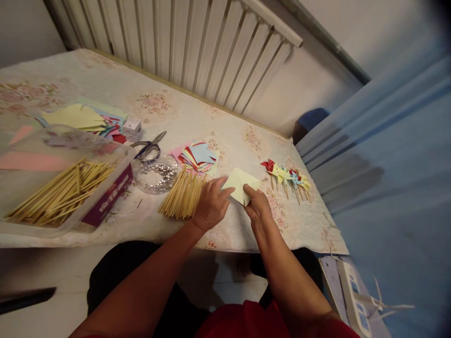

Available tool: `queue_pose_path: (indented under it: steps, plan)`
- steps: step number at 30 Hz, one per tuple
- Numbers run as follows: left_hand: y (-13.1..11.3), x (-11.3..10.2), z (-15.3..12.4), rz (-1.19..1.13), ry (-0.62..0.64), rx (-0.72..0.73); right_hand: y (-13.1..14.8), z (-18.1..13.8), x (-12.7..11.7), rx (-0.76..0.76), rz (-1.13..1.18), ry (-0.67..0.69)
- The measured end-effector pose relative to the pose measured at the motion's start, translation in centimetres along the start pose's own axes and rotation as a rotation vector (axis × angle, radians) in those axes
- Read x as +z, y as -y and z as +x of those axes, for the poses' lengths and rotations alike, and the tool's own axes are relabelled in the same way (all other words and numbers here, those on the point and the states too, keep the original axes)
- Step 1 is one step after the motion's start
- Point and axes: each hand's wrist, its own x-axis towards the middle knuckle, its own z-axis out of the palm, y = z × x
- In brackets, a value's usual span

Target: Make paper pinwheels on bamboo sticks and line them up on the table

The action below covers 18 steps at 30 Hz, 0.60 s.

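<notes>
A pale yellow-green paper square [237, 180], with cut slits showing, is held just above the table between my two hands. My right hand [260, 207] grips its right side, thumb pressed on top and fingers underneath. At the left corner, the thumb and index finger of my left hand [212, 203] close on the paper's edge. Close by my left hand lies a bundle of thin wooden sticks [181, 197]. Beyond it is a pile of cut coloured papers [199, 157]. To the right rest several finished paper pinwheels [282, 174] on sticks.
A round clear container [155, 176] holds small metal pieces. Scissors [151, 146] lie behind it, beside a small white box [132, 126] and more coloured paper [73, 117]. A plastic bin [105, 188] with sticks stands at left. A power strip [355, 300] sits at lower right.
</notes>
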Motion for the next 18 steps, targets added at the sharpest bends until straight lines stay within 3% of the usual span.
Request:
queue_pose_path:
  steps: [3, 9, 18]
  plan:
    - [-0.4, 0.3, -0.4, 0.079, 0.039, 0.073, -0.2, -0.4, 0.4, 0.007, 0.025, 0.039]
    - [-0.2, 0.3, -0.4, 0.138, 0.003, 0.099, -0.5, -1.5, 1.5, -0.013, 0.044, 0.157]
    - [-0.4, -0.2, -0.1, 0.117, -0.009, 0.090, 0.0, -2.4, 1.7, -0.007, 0.003, 0.192]
